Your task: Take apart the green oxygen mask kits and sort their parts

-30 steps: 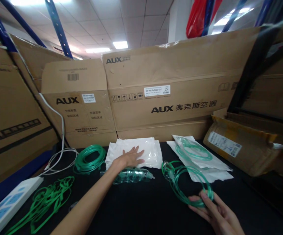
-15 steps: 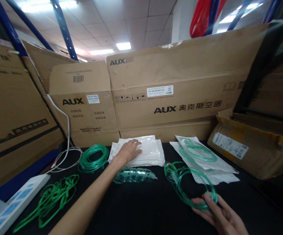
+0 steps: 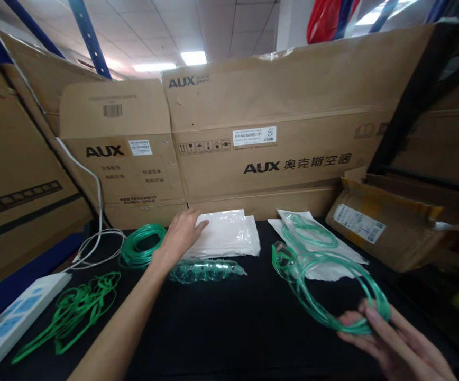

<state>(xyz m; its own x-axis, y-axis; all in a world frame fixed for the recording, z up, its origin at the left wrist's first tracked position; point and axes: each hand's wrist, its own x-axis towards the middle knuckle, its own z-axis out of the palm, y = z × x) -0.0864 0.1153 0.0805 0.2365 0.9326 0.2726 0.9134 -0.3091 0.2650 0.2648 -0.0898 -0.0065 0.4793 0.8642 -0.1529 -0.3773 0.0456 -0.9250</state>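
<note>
My left hand (image 3: 182, 230) lies over the left end of a stack of white plastic pouches (image 3: 226, 233), its fingers stretched out. Between thumb and fingers, my right hand (image 3: 390, 336) grips a coil of clear green tubing (image 3: 324, 312), and a clear mask-like piece (image 3: 288, 263) hangs at the coil's left end. Just in front of the pouches sits a row of nested clear green masks (image 3: 209, 271). A coil of green tubing (image 3: 128, 248) rests left of my left hand. Behind the held coil, filled pouches (image 3: 275, 225) show green tubing inside.
Tangled green elastic straps (image 3: 76, 307) lie at the left beside a white power strip (image 3: 19, 320) with a white cable (image 3: 99, 198). Large cardboard boxes (image 3: 213, 182) wall off the back. An open carton (image 3: 396, 211) stands at the right on the black tabletop (image 3: 237, 333).
My left hand has slid left across the white pouches. My right hand has moved right with the coil of tubing, which now spreads wider. The view has tilted down slightly.
</note>
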